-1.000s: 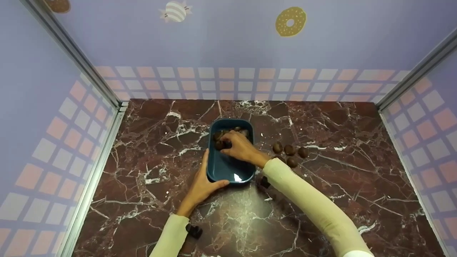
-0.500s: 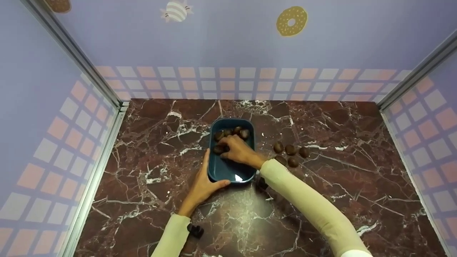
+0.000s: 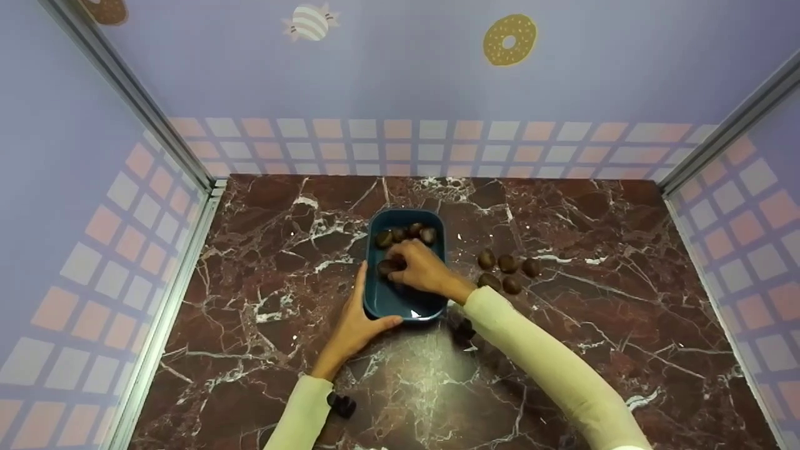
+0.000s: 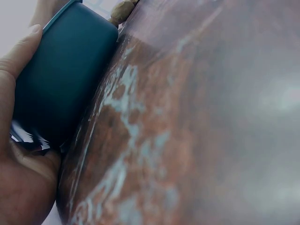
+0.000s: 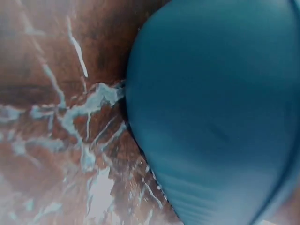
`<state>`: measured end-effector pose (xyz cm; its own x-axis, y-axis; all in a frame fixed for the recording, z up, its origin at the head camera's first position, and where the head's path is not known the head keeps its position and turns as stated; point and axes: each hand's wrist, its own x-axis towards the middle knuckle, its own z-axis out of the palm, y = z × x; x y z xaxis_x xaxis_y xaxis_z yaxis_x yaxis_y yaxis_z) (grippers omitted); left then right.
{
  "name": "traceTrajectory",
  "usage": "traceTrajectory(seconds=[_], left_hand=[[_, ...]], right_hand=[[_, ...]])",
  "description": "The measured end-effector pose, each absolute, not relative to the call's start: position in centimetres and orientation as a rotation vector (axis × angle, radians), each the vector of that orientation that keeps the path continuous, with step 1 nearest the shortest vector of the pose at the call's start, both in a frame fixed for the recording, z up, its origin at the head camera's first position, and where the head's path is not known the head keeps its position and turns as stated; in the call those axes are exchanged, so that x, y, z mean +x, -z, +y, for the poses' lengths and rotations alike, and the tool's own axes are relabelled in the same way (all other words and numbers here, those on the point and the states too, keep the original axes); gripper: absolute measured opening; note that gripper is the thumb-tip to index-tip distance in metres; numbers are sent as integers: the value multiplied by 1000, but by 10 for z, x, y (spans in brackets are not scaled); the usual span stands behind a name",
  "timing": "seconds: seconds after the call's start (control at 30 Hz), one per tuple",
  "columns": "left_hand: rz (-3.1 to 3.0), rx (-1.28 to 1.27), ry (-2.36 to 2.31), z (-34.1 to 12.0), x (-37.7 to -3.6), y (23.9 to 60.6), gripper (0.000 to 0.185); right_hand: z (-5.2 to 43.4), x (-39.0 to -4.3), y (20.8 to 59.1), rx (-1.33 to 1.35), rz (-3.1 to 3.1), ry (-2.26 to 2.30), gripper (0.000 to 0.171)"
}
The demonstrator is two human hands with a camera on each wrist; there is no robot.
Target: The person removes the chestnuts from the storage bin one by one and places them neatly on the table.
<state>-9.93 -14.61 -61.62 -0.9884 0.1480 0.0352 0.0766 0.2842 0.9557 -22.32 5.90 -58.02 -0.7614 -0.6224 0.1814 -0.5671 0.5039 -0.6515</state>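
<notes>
1. Two hands work at one dark teal oblong dish (image 3: 437,247) that sits on a red-brown marble tabletop (image 3: 594,350), and much of the dish floor is hidden under the right hand (image 3: 420,270).
2. That hand reaches into the dish with its fingers curled down over a brown chestnut (image 3: 387,267); the fingertips cover most of it, so it looks pinched, though the contact itself is hard to make out.
3. Three more chestnuts (image 3: 406,234) lie at the far end of the dish, partly in shadow.
4. From the left, the left hand (image 3: 354,324) braces the dish: thumb along the near rim, fingers straight up the left wall, curled round nothing.
5. In the left wrist view, the dish wall (image 4: 61,84) fills the frame's left side, the thumb is cut off at the edge, and the marble is blurred.
6. Seen from the right wrist, only a blurred teal wall (image 5: 220,108) and marble show; no fingers are visible.
7. Just right of the dish, five loose chestnuts (image 3: 507,264) sit in a small cluster, one touching the right sleeve (image 3: 550,362).
8. Open marble runs right of the cluster to the side wall and on the near side of the dish.
9. No readable writing; the back wall carries a doughnut sticker (image 3: 509,39) and a striped sweet sticker (image 3: 307,20).
</notes>
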Motion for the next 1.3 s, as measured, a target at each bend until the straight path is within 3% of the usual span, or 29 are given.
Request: traceTrajectory(seconds=[0.3, 1.3], left_hand=[[2462, 186, -1835, -150, -96, 618, 133], [2486, 196, -1807, -145, -99, 616, 133]], right_hand=[[86, -198, 543, -905, 2692, 1150, 35], [148, -176, 536, -841, 2785, 1360, 32]])
